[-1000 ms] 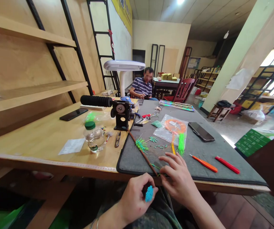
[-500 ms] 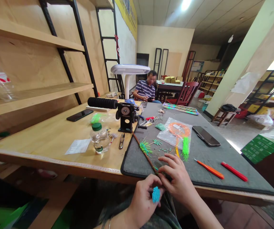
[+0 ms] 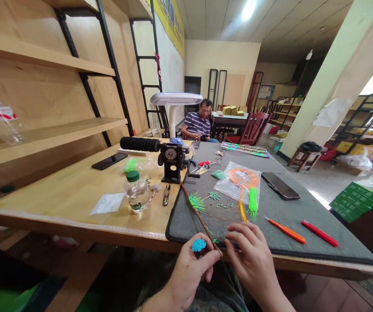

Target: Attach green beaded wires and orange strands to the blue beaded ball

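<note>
My left hand (image 3: 189,271) is closed round a small bundle of blue plastic pieces (image 3: 198,245), whose ends stick up between thumb and fingers. A thin brown rod (image 3: 197,213) runs from a black winding device (image 3: 171,158) down to my hands at the near table edge. My right hand (image 3: 253,258) is pinched beside the rod's near end, fingers curled; what it pinches is too small to make out. Green fibres (image 3: 195,200) are tied along the rod.
A grey mat (image 3: 271,208) holds a bag of orange cord (image 3: 240,177), green strands (image 3: 253,201), a phone (image 3: 278,185), and orange (image 3: 286,231) and red (image 3: 319,227) tools. A squat bottle (image 3: 136,193) and snips (image 3: 166,194) lie left. A seated person (image 3: 197,123) is beyond the lamp (image 3: 176,100).
My left hand turned so the blue bundle now points upward and sits higher, near the rod. My right hand slid slightly right and lower along the table edge. The view shifted a little.
</note>
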Available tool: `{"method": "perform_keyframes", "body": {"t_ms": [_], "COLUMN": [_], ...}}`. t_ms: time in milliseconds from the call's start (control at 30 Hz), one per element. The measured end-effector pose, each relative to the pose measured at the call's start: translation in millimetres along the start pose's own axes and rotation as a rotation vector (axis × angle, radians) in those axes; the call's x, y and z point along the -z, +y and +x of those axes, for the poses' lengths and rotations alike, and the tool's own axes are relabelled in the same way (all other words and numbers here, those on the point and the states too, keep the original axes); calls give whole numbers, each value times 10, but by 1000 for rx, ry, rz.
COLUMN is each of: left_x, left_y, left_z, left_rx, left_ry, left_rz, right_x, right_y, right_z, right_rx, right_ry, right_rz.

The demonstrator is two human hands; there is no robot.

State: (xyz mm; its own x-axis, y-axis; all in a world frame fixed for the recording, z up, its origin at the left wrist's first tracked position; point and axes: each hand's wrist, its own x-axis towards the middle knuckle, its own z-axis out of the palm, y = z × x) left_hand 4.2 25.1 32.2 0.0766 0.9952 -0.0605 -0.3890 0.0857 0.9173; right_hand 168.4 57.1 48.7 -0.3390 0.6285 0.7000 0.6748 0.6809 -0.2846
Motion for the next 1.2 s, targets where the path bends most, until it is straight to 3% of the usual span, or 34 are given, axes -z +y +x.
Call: {"method": "perform_keyframes", "body": {"t_ms": [133, 300, 500, 667, 867, 1200], "left_x": [10, 80, 137, 186, 208, 120], "left_y": [32, -23, -4, 21, 10, 27], "left_z": [-19, -46, -68, -73, -92, -90], "left_rx": [13, -13, -56, -58, -46, -32], "left_ry": [-5, -35, 0, -7, -11, -28], "left_rz": [13, 136, 286, 340, 280, 136], "right_x": [1, -128, -383, -464, -425, -476], "right_y": [-81, -223, -230, -229, -310, -382], "right_z": [-122, -302, -302, -308, -358, -405], "right_rx": [-208, -666, -963, -1037, -1039, -983], "right_ry": [16, -324, -456, -470, -497, -359], "right_rz": [156, 678, 1103, 1243, 1197, 1211]}}
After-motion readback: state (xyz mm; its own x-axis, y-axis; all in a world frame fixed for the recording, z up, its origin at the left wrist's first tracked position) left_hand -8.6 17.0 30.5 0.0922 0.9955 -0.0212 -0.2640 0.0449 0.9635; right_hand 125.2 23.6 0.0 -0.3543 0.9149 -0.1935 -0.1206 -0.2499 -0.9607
